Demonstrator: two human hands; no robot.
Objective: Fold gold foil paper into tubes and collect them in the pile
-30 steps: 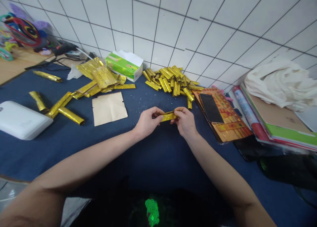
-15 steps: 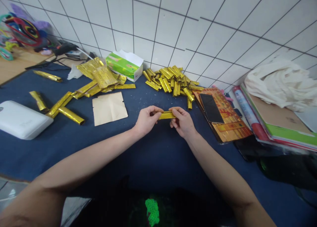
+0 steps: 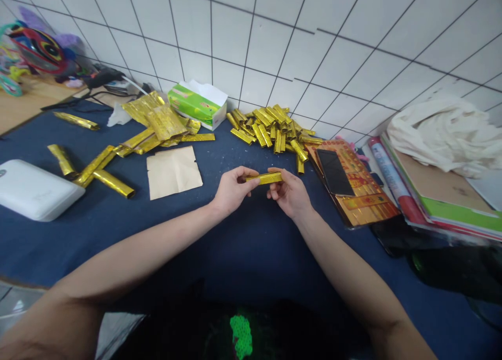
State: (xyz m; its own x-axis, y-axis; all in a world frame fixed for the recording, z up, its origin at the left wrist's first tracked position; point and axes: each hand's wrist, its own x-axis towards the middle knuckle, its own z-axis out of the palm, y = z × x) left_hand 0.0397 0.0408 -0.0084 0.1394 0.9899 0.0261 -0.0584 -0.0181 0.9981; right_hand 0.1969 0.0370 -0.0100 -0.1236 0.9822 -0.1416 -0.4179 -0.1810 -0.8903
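Between my hands is a folded strip of gold foil paper [image 3: 270,178], held level above the dark blue tabletop. My left hand [image 3: 233,188] pinches its left end between thumb and fingers. At the other end, the fingers of my right hand [image 3: 292,192] are closed round the strip, with the thumb behind or at its tip. Past my hands lies a heap of short folded gold paper rolls [image 3: 270,127]. A creased square of beige paper [image 3: 174,171] lies flat to the left of my left hand.
Longer gold paper tubes [image 3: 113,183] and flat gold packets [image 3: 167,122] lie at the left, near a white power bank [image 3: 39,190]. A green tissue box [image 3: 198,103] stands by the tiled wall. At right, a phone [image 3: 334,171] rests on an orange printed packet [image 3: 368,200], beside stacked folders [image 3: 451,198].
The right thumb and fingers have shifted toward the strip's right end, so more of its gold face shows. The strip is slightly higher and tilted. Everything else is unchanged.
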